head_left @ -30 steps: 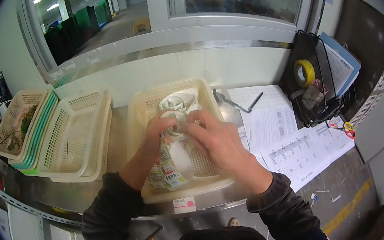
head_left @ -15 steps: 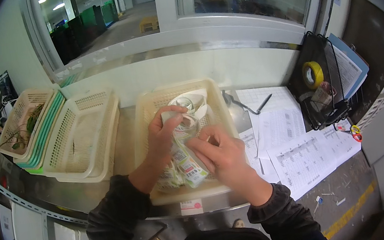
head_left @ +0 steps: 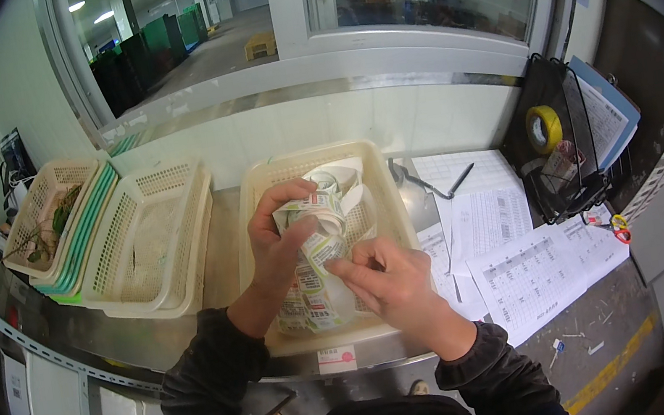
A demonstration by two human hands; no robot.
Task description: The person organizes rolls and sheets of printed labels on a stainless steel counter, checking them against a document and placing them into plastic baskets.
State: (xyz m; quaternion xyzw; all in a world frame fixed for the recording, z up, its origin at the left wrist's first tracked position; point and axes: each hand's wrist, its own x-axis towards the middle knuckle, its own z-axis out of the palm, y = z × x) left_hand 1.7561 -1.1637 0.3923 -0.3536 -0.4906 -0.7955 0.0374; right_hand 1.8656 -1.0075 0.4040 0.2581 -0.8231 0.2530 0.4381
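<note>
Left bare hand (head_left: 274,251) is gripping a coiled roll of white-and-green printed labels (head_left: 326,215) above the cream perforated plastic basket (head_left: 398,217). Right bare hand (head_left: 389,278), apart from the left, is pinching the edge of the roll's hanging printed strip (head_left: 315,296).

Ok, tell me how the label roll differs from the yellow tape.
The label roll is in the left hand, with the right hand at its strip; the tape sits in the black rack. The label roll is white with green and dark print; the tape is yellow. The label roll is partly unwound; the tape shows no loose strip. Both are rolls.
</note>
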